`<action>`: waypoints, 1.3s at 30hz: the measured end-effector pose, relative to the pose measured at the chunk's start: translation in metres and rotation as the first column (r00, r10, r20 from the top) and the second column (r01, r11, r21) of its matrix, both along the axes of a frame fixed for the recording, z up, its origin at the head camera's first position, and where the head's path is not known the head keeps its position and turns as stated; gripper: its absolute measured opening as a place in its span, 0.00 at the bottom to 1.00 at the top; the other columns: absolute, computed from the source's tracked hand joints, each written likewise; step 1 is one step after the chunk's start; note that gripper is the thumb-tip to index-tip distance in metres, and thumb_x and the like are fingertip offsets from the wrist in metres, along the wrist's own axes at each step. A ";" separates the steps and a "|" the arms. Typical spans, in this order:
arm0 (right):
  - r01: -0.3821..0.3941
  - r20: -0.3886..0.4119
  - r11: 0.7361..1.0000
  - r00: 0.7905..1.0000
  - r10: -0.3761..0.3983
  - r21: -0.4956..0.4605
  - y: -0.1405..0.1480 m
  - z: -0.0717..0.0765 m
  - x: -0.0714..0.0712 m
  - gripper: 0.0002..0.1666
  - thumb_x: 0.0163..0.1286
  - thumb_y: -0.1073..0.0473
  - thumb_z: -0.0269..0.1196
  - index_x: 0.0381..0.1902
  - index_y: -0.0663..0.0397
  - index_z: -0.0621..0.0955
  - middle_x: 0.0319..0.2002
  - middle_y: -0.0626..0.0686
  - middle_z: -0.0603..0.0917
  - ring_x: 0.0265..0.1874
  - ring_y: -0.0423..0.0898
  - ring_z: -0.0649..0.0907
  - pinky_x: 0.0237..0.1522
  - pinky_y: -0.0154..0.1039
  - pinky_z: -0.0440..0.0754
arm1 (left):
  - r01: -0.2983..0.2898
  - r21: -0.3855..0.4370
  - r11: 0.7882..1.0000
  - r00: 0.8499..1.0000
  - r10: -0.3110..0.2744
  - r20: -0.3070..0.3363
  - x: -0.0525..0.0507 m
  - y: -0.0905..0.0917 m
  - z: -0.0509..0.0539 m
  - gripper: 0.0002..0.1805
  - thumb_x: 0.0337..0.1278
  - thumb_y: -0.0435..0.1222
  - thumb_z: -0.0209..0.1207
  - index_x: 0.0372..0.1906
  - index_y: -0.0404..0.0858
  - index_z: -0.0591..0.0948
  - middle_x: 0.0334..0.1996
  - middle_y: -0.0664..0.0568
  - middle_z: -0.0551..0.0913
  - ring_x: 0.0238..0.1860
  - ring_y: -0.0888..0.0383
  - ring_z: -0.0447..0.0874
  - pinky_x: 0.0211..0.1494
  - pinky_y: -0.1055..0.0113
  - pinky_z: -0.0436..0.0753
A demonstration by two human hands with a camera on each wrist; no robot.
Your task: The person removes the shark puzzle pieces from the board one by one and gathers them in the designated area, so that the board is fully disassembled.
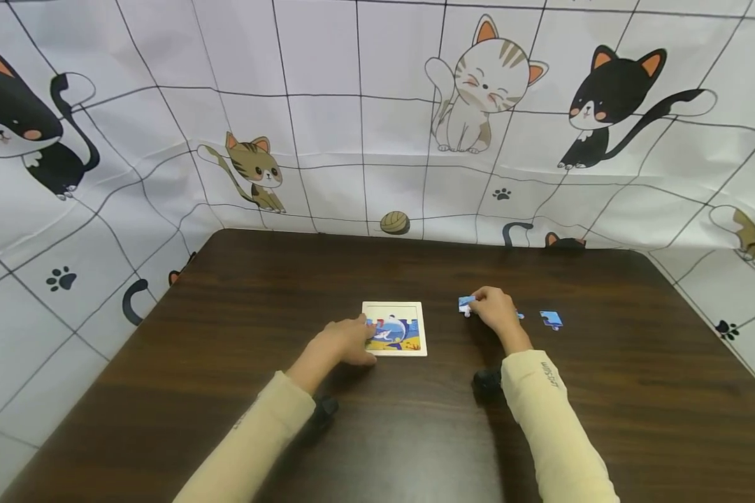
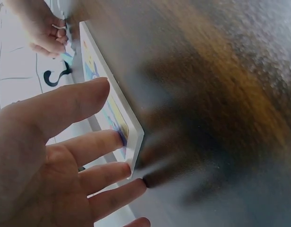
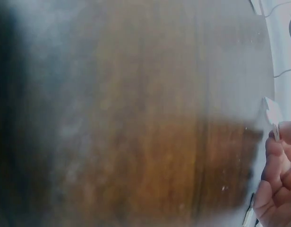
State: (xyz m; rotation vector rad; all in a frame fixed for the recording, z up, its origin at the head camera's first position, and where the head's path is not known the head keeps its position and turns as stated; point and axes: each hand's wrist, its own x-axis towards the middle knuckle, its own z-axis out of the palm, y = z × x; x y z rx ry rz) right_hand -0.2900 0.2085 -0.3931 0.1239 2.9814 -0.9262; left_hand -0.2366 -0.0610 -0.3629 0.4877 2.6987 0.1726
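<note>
Well, the left grip (image 1: 350, 340), fingers loose, lay at the left edge of the puzzle tray (image 1: 393, 304), probably steadying it — right of that, the right grip (image 1: 498, 309) pinched a blue-and-white piece (image 1: 465, 303) sideways, likely leaving its print visible. A spare piece (image 1: 550, 318) sat farther right on the counter (image 1: 415, 426).

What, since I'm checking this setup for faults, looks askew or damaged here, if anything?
No spill or damage shows. The wall covering behind the table looks uneven: its printed grid lines ripple. The loose puzzle pieces suit an unfinished puzzle.
</note>
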 end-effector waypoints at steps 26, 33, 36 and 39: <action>-0.054 0.004 0.957 0.998 0.055 0.286 -0.018 0.013 0.000 0.11 0.58 0.61 0.55 0.39 0.59 0.76 0.42 0.63 0.82 0.39 0.60 0.81 0.38 0.55 0.75 | 0.003 -0.013 1.000 1.000 -0.003 0.011 0.001 0.002 0.003 0.34 0.51 0.46 0.60 0.65 0.43 0.67 0.69 0.40 0.58 0.66 0.42 0.64 0.63 0.45 0.65; -0.099 -0.013 0.966 0.994 0.105 0.240 -0.028 0.021 0.004 0.14 0.63 0.56 0.56 0.44 0.57 0.76 0.44 0.60 0.82 0.38 0.57 0.81 0.39 0.53 0.76 | 0.003 0.053 0.999 1.000 -0.003 0.003 -0.001 -0.001 0.003 0.31 0.53 0.44 0.58 0.63 0.40 0.69 0.63 0.41 0.67 0.58 0.46 0.72 0.59 0.51 0.71; -0.151 -0.026 0.961 0.987 0.161 0.233 -0.039 0.020 0.008 0.13 0.63 0.55 0.58 0.43 0.56 0.77 0.40 0.57 0.83 0.33 0.52 0.81 0.34 0.49 0.76 | 0.011 0.074 0.997 1.000 -0.009 -0.023 -0.002 -0.001 -0.001 0.29 0.54 0.43 0.57 0.62 0.38 0.69 0.59 0.43 0.71 0.55 0.47 0.73 0.58 0.51 0.72; -0.214 -0.043 0.942 0.972 0.232 0.258 -0.052 0.020 0.014 0.12 0.61 0.56 0.60 0.41 0.55 0.79 0.35 0.53 0.83 0.29 0.47 0.80 0.30 0.45 0.76 | 0.019 0.087 0.996 0.998 -0.014 -0.057 -0.003 -0.001 -0.005 0.30 0.55 0.44 0.57 0.63 0.38 0.68 0.58 0.42 0.71 0.56 0.45 0.73 0.58 0.49 0.72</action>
